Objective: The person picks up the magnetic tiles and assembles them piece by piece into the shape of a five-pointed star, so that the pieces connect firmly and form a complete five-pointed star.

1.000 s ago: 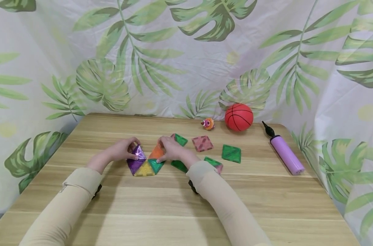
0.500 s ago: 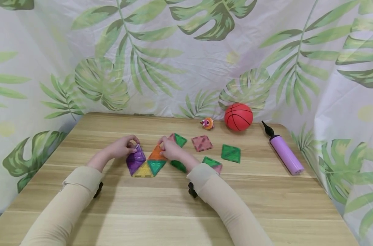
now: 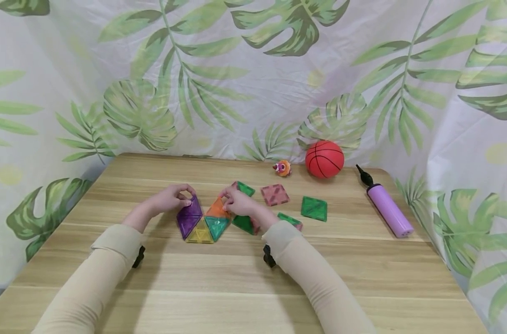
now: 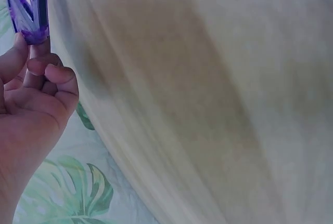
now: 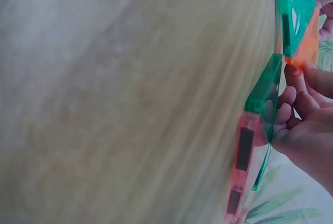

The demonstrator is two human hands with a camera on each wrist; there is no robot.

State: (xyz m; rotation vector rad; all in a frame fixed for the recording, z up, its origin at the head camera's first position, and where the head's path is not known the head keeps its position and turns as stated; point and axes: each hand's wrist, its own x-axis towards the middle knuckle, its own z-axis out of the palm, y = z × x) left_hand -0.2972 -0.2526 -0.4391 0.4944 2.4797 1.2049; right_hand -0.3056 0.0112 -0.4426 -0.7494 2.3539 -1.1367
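A fan of joined triangular magnetic tiles lies left of the table's middle: two purple tiles (image 3: 190, 215), a yellow tile (image 3: 201, 233), a teal tile (image 3: 216, 226) and an orange tile (image 3: 217, 207). My left hand (image 3: 171, 199) pinches the upper purple tile near its top corner; in the left wrist view thumb and finger grip that purple tile (image 4: 35, 21). On the fan's other side, my right hand (image 3: 240, 203) pinches the orange tile (image 5: 307, 47) at its outer edge between thumb and forefinger. Its curled lower fingers are close to a green tile (image 5: 264, 91).
Right of the fan lie green-and-pink tiles (image 3: 243, 223), a pink square (image 3: 275, 195) and a green square (image 3: 314, 208). Toward the back stand a small toy (image 3: 283, 168) and a red ball (image 3: 324, 159). A purple hand pump (image 3: 389, 209) lies near the right edge.
My right thumb has left the teal tile for the orange tile's outer edge. Both hands and the joined fan have shifted slightly right, and the fan's upper gap looks a little narrower.
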